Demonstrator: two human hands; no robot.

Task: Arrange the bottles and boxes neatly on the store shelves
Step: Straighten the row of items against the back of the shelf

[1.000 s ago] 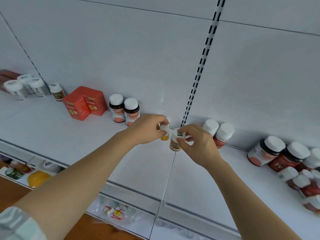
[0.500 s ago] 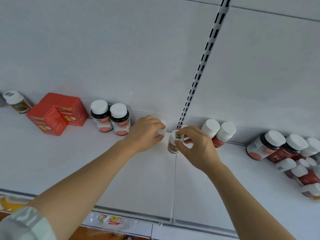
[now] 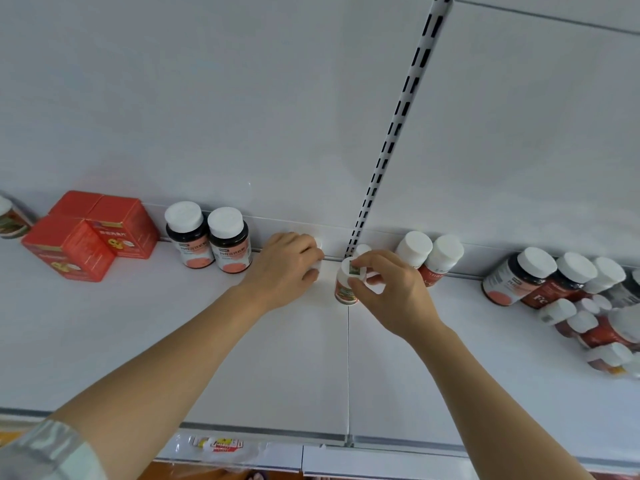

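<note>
Both hands grip small bottles, the left hand [image 3: 284, 268] one mostly hidden, the right hand [image 3: 391, 292] the capped bottle [image 3: 346, 285]; likely light, rigid, slick plastic, best held round the body.

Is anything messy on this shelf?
Yes. At the far right, small bottles lie tumbled in a heap in front of the upright dark bottles. Elsewhere, the red boxes and two dark bottles stand neatly along the back wall.

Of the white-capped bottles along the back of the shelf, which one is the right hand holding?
The small white bottle at the shelf seam, its cap pinched by the right hand. The dark bottles to its left stand untouched.
</note>
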